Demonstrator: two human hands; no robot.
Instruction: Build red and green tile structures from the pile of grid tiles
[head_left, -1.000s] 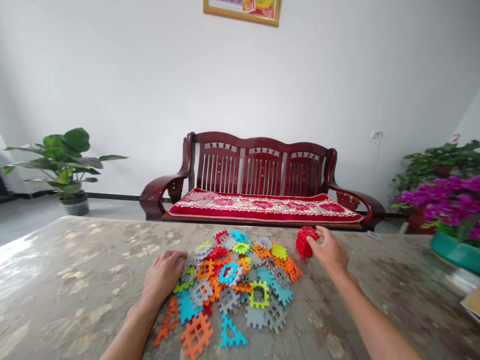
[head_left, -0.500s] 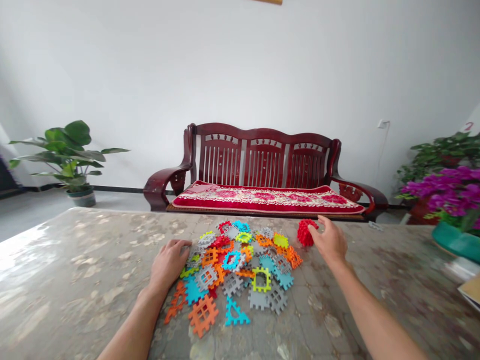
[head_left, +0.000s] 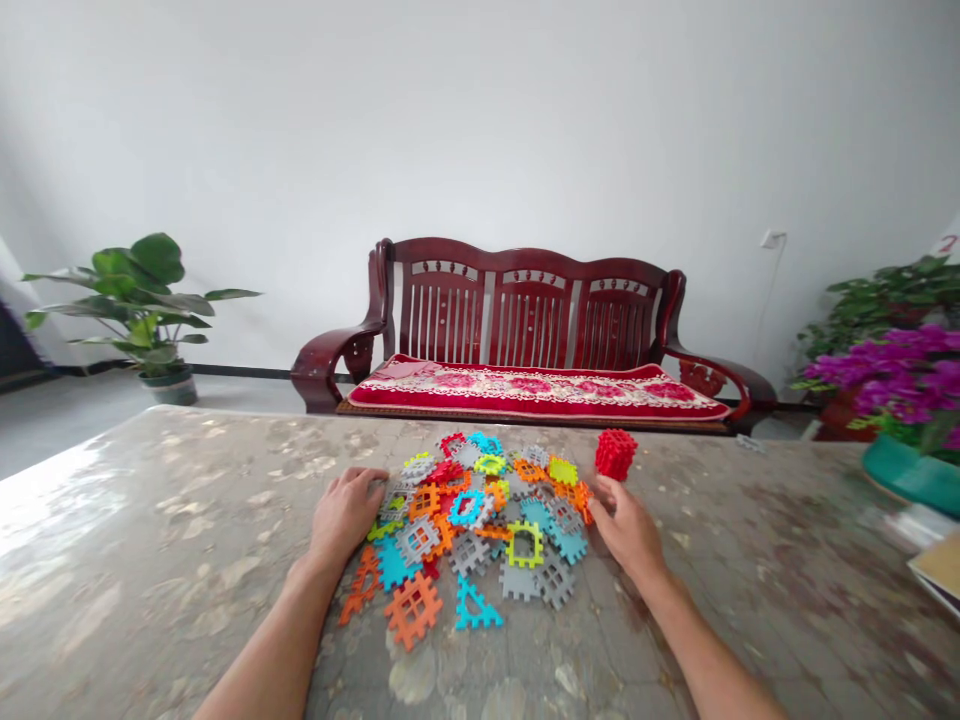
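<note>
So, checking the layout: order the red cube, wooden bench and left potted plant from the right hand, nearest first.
Right hand:
1. Red cube, ahead on the table
2. Wooden bench, beyond the table
3. Potted plant, far left on the floor

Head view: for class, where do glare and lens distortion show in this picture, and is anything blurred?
In the head view, glare whitens the left of the table; the wide lens bows the table's far edge; the tiles and the sofa stay fairly sharp, with no obvious motion blur.
</note>
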